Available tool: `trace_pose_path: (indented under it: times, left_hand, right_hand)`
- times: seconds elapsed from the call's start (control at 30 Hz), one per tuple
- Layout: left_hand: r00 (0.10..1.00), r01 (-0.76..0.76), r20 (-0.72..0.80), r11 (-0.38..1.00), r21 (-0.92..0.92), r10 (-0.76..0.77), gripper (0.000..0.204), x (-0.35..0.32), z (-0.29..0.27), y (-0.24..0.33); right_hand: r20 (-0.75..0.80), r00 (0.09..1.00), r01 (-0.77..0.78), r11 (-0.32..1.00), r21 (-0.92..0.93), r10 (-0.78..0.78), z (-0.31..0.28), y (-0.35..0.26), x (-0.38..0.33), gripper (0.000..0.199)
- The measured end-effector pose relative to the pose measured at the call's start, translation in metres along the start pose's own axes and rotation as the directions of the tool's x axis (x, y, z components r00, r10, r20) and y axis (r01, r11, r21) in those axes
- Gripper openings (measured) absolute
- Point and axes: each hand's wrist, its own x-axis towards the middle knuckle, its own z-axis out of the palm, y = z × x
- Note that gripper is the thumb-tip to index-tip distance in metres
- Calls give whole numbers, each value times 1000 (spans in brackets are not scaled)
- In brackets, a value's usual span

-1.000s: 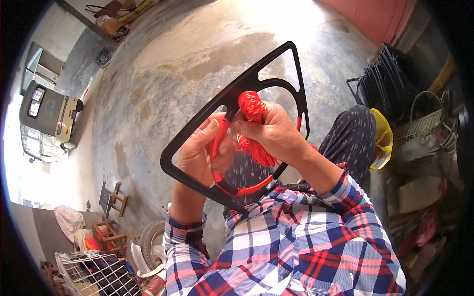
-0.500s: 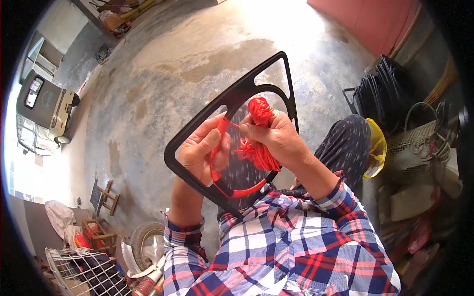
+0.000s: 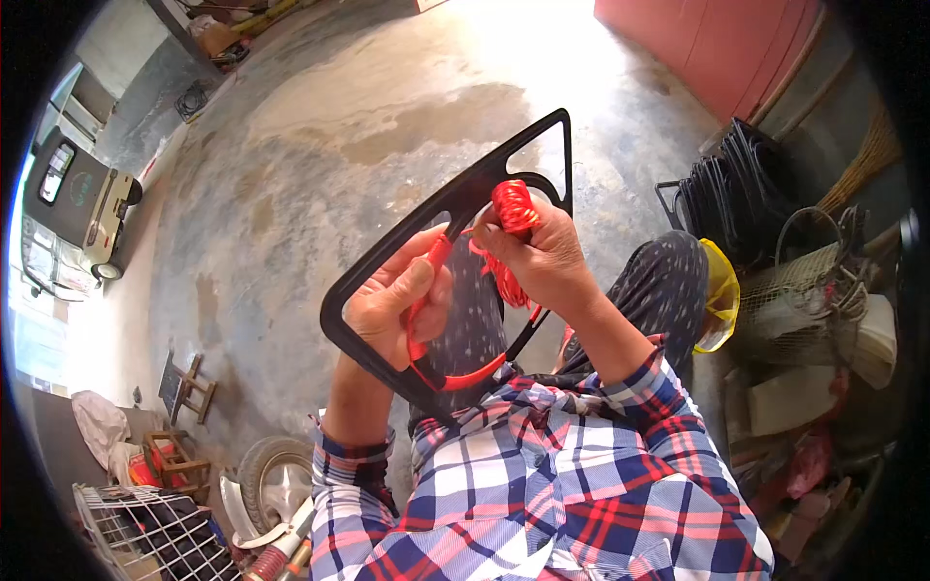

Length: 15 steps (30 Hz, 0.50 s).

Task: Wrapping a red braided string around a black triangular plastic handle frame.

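A black frame (image 3: pixel 472 184) with rounded corners and a curved inner ring is tilted across my lap. Red cord wrapping (image 3: pixel 475 376) covers the near and left stretch of that ring. My left hand (image 3: pixel 395 302) reaches around the frame's left side, thumb and fingers pinching the wrapped ring. In my right hand (image 3: pixel 544 254) is a hank of shiny red cord (image 3: pixel 515 205), its coiled top above the fist and loose loops hanging below. A short length of cord runs from the wrapping towards my right thumb. Part of the hank is hidden by my fingers.
Black folded frames (image 3: pixel 722 194) lean at the right, near a wire basket (image 3: pixel 809 276) and a yellow bag (image 3: pixel 719 295). At the lower left are a wheel (image 3: pixel 281 484), a white wire rack (image 3: pixel 145 533) and small wooden stools (image 3: pixel 199 387). A three-wheeled vehicle (image 3: pixel 82 203) stands far left.
My right hand has turned, tipping the hank's top towards me, and its loose loops hang farther behind the hand. My left hand keeps its grip on the ring. The whole view has shifted slightly.
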Motion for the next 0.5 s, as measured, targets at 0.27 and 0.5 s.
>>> trace_pose_path:
  times: [0.27,0.5]
  left_hand:
    - [1000,-14,-3,998,-66,14,41,4,-8,-1]
    - [991,42,136,970,-241,-9,53,9,-15,-1]
  right_hand:
    - [9,834,-265,386,884,552,-23,16,3,26]
    - [417,883,-442,684,580,217,-24,-47,-22,60]
